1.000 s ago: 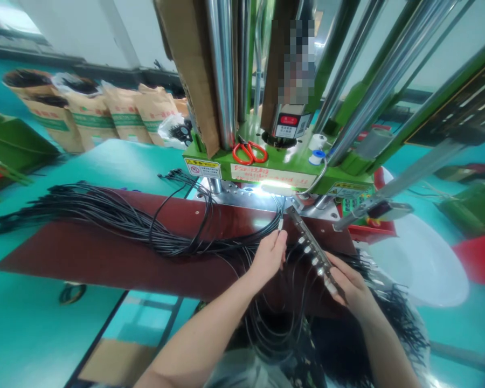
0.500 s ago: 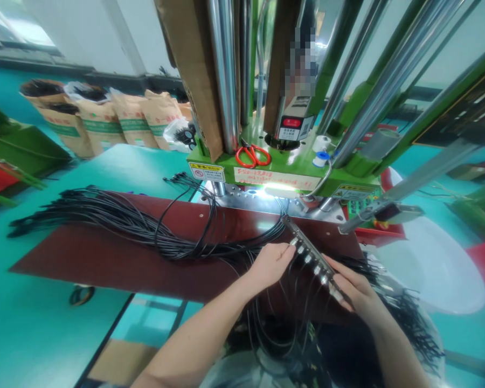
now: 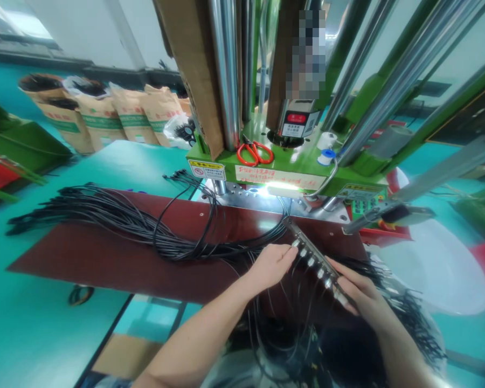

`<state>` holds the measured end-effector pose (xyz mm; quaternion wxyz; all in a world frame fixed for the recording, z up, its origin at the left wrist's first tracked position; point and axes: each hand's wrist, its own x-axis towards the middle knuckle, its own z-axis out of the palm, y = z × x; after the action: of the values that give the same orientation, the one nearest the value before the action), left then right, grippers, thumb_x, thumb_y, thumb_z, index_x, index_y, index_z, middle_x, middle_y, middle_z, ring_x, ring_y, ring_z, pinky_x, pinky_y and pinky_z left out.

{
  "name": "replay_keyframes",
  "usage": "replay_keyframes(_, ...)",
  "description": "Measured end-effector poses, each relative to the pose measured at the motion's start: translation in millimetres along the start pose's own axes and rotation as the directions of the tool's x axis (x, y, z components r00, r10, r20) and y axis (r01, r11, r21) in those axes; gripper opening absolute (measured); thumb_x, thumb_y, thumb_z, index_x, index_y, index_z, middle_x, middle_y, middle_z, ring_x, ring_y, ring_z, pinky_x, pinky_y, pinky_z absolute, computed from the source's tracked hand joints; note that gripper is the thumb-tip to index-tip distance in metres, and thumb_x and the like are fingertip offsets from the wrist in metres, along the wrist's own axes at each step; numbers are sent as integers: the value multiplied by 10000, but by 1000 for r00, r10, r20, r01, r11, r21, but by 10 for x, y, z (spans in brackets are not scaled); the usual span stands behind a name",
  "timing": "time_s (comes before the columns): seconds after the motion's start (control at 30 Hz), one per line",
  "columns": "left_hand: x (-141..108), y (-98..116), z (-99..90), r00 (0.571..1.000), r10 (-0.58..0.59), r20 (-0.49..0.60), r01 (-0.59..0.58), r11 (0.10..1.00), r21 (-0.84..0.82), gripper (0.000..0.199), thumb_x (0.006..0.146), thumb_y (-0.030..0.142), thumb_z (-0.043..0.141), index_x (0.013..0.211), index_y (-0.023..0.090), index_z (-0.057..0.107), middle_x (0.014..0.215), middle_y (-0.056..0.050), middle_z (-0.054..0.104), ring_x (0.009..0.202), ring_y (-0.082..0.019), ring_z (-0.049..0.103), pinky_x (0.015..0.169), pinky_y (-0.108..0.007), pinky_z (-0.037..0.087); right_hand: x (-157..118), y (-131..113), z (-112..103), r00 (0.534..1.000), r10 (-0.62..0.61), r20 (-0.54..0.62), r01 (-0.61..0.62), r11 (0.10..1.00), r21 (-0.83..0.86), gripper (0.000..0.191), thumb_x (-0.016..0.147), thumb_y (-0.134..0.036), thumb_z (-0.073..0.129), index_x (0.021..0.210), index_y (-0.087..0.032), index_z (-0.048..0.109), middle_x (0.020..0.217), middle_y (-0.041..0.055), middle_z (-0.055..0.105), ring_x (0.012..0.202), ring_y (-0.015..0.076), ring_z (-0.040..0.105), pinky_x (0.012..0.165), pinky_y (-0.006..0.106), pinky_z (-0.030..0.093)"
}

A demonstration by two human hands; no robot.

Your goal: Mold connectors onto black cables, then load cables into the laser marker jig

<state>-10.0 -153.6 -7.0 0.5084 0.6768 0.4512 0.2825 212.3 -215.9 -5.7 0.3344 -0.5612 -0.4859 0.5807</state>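
Note:
A narrow metal bar [image 3: 313,250] slants over the brown board, with a row of several silver cable connectors [image 3: 320,274] along its near side. My right hand [image 3: 361,291] grips the bar's lower end, fingers along its far edge. At the upper part of the row, the thumb and forefinger of my left hand [image 3: 275,265] are pinched on a connector, which they partly hide. Thin black cables hang from the row toward my lap. A thick bundle of black cables [image 3: 117,223] lies across the brown board [image 3: 64,253], left of my hands.
Ahead stands a green press [image 3: 226,161] with a lit metal plate [image 3: 242,199] beneath it. Red-handled scissors [image 3: 254,153] and a blue-and-white spool [image 3: 326,157] rest on its ledge. More black cables and a white basin [image 3: 448,269] are at the right. Paper sacks [image 3: 101,121] stand behind.
The bar and my right hand have shifted slightly right and down. My left hand stays at the upper connectors, its pinch much the same. The view has moved a little.

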Motion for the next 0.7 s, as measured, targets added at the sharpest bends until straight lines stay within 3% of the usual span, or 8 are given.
replay_keyframes(0.2,-3,-31,8,1000,-11,-12,11,1000,-4,436,867,452,281,532,181,344,498,42,370,488,-89,335,508,-232,268,-7,-35,25,999,-34,23,36,996,-82,591,833,-457,517,1313,-127,419,532,-6,487,410,63,314,369,193,225)
replay_keyframes(0.43,30,-7,20,999,31,-25,-27,990,138,426,883,400,252,524,191,346,507,19,427,501,-111,406,550,-244,309,-77,-87,102,1000,-1,7,2,998,-66,576,811,-488,524,1303,-201,431,703,32,587,402,47,313,353,183,232)
replay_keyframes(0.57,10,38,48,998,29,-49,-18,979,202,287,843,429,375,730,191,489,583,22,496,593,-143,490,615,-254,351,-201,-67,-169,996,20,-83,-35,984,-176,563,758,-515,550,1257,-261,491,606,26,557,375,110,388,305,225,296)
replay_keyframes(0.7,-82,127,24,995,90,-48,-80,982,173,279,786,369,492,1010,205,464,753,15,540,631,-131,497,611,-242,375,-170,-144,-583,991,14,-132,-72,894,-442,505,672,-510,632,1108,-257,610,577,46,553,387,150,451,298,248,338)
